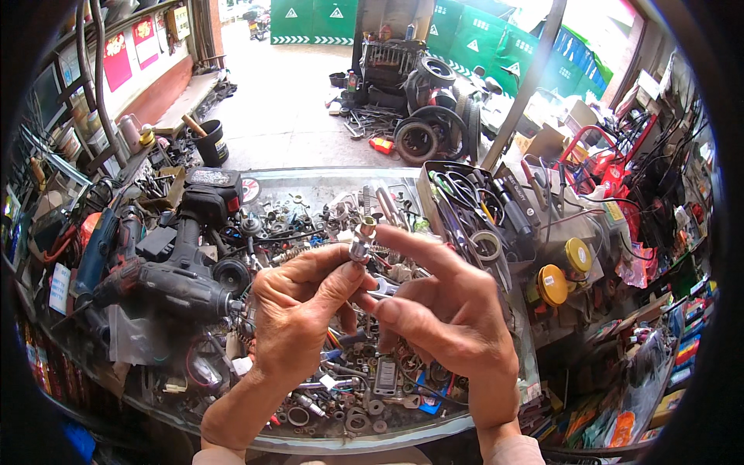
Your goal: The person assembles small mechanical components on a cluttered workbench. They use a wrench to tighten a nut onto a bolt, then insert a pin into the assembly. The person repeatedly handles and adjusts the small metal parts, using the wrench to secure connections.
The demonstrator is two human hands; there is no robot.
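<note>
My left hand [298, 298] pinches a small silver metal fitting [359, 249] upright between thumb and fingers, above the middle of the cluttered glass-topped counter. A brass-coloured hex piece [367, 225] sits at the fitting's top. Close beside it, my right hand [453, 310] has its index finger stretched to the brass piece, touching or almost touching it. Between the right thumb and curled fingers lies a silver tool, apparently an open-end wrench [382, 288]; its forked end shows below the fitting, and the rest is hidden in the hand.
Nuts, washers, springs and small parts cover the glass counter [310, 182]. A black cordless power tool [182, 271] lies at left. Along the right stands a tray of pliers and screwdrivers [473, 201], with two yellow-lidded jars [552, 285] beyond. Tyres [418, 142] stand farther back.
</note>
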